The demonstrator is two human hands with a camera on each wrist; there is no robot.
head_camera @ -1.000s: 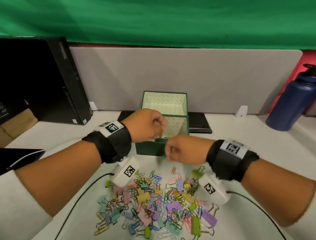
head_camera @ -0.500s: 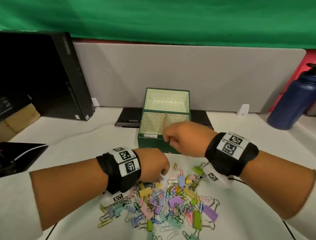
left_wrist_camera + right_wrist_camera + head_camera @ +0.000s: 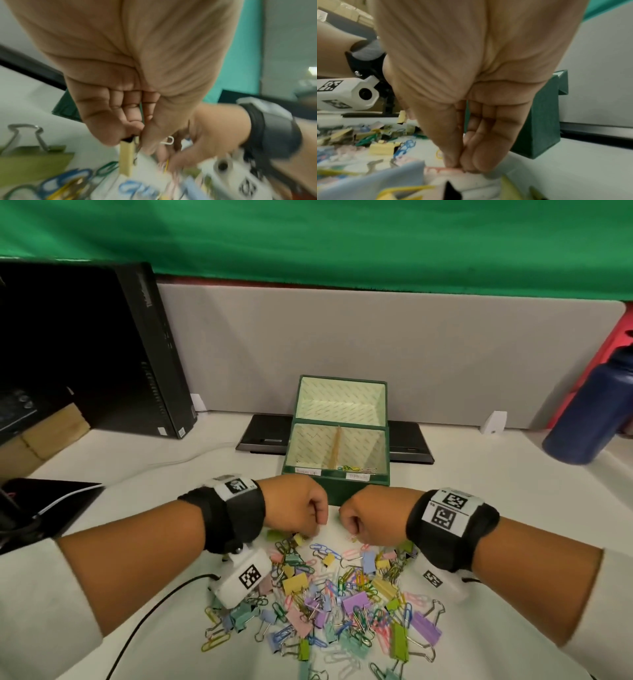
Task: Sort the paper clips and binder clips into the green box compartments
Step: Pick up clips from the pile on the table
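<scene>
The green box (image 3: 337, 487) stands just beyond both hands; a few paper clips (image 3: 356, 468) lie in its front right compartment. A mixed pile of coloured paper clips and binder clips (image 3: 342, 594) covers the table below my wrists. At the pile's far edge my left hand (image 3: 310, 530) pinches a small yellow binder clip (image 3: 126, 158) by its top; the clip hangs down from the left hand (image 3: 139, 135). My right hand (image 3: 356, 537) is beside it, thumb and fingers pinching a pink paper clip (image 3: 441, 170) that lies on the table under my right hand (image 3: 459, 166).
A black computer tower (image 3: 113, 347) stands at the back left and a dark blue bottle (image 3: 589, 412) at the right. A flat black device (image 3: 263, 436) lies behind the box against the grey partition (image 3: 411, 344). A black cable (image 3: 137, 628) runs under my left forearm.
The left hand came down from the box to the pile and took the yellow binder clip. The right hand went over the box, then dropped back to the pile's far edge.
</scene>
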